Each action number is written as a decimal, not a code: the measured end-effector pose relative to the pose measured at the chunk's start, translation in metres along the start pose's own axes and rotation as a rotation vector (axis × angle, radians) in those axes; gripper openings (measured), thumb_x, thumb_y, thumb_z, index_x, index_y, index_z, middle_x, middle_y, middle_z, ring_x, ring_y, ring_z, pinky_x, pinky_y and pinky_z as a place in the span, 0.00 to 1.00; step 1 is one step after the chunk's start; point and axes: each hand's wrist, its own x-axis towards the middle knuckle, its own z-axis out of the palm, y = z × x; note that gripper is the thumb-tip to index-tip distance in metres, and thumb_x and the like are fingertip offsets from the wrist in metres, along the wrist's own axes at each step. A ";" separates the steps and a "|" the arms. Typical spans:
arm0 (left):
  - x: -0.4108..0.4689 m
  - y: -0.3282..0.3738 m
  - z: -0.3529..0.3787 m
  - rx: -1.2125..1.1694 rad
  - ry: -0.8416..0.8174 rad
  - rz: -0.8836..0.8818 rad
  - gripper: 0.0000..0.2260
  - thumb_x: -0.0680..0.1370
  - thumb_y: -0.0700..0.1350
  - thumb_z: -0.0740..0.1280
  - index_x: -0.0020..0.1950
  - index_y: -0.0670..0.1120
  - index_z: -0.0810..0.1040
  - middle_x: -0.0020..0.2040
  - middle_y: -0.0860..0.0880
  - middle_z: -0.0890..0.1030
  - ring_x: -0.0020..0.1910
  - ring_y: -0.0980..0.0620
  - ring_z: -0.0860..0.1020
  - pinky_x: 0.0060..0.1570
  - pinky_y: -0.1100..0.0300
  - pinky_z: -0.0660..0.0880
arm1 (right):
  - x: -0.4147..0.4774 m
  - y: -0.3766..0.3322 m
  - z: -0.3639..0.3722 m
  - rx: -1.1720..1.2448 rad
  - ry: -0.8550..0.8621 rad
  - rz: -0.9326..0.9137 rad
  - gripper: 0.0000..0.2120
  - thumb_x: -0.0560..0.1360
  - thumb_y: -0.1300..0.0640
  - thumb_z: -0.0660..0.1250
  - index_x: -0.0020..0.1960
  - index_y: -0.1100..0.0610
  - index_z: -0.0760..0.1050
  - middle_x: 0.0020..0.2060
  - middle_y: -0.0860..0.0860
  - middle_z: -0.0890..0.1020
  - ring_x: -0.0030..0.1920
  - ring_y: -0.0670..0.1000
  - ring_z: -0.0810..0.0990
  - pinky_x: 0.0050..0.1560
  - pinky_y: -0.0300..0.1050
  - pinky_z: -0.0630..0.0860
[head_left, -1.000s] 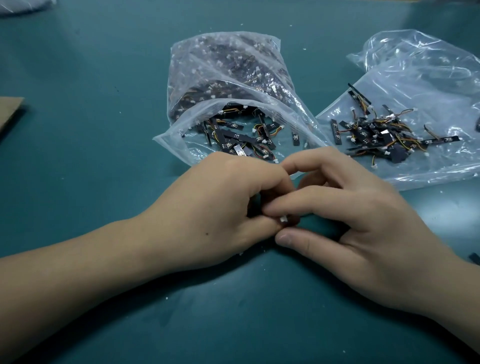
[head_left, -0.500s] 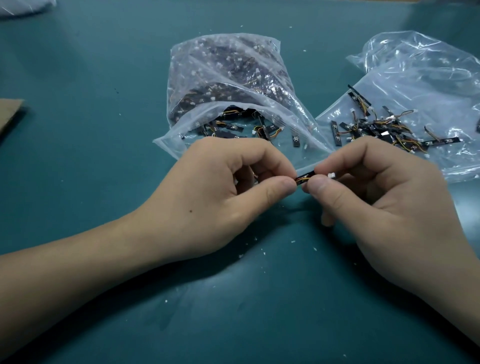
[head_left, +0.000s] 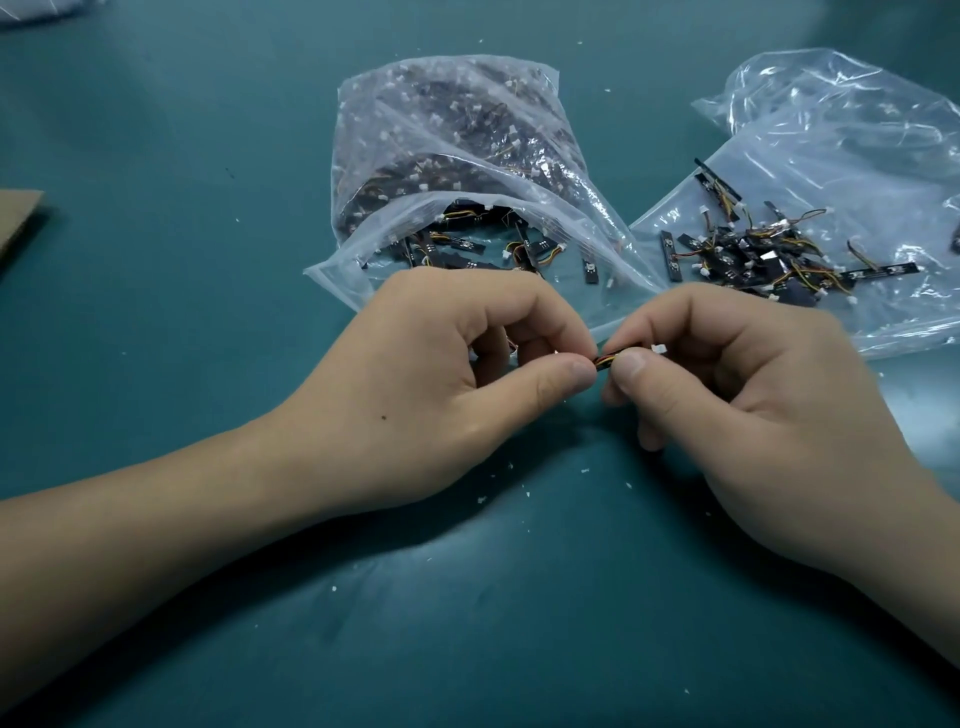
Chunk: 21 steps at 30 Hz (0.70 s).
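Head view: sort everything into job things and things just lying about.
In the job: left hand, right hand, small black board with coloured wires and white plug pinched between them; clear plastic bag full of such boards; loose pile of boards on second clear bag.
Lying about: brown cardboard piece, white plastic crumbs.

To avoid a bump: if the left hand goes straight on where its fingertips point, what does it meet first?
Probably the right hand: the left hand points rightward along the wired part that both pinch, and the right thumb sits just past it.
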 end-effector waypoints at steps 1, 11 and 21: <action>0.000 0.000 0.000 0.003 0.001 0.000 0.01 0.78 0.49 0.74 0.47 0.53 0.84 0.37 0.56 0.82 0.32 0.49 0.76 0.31 0.66 0.72 | 0.000 0.000 0.000 -0.005 0.000 -0.002 0.03 0.76 0.53 0.69 0.44 0.48 0.80 0.35 0.45 0.85 0.30 0.48 0.80 0.32 0.37 0.74; -0.001 0.001 0.000 -0.015 -0.017 -0.011 0.05 0.78 0.48 0.73 0.53 0.52 0.84 0.38 0.55 0.81 0.33 0.49 0.76 0.34 0.65 0.72 | 0.000 0.003 -0.001 0.035 0.025 -0.019 0.04 0.78 0.54 0.68 0.44 0.49 0.79 0.34 0.50 0.83 0.28 0.49 0.81 0.31 0.37 0.74; 0.001 0.001 0.000 0.001 -0.011 -0.036 0.04 0.78 0.45 0.71 0.48 0.51 0.86 0.34 0.58 0.80 0.31 0.53 0.76 0.33 0.70 0.69 | 0.003 0.003 -0.003 0.198 -0.035 0.010 0.08 0.77 0.48 0.68 0.49 0.50 0.82 0.37 0.51 0.86 0.29 0.48 0.81 0.35 0.34 0.75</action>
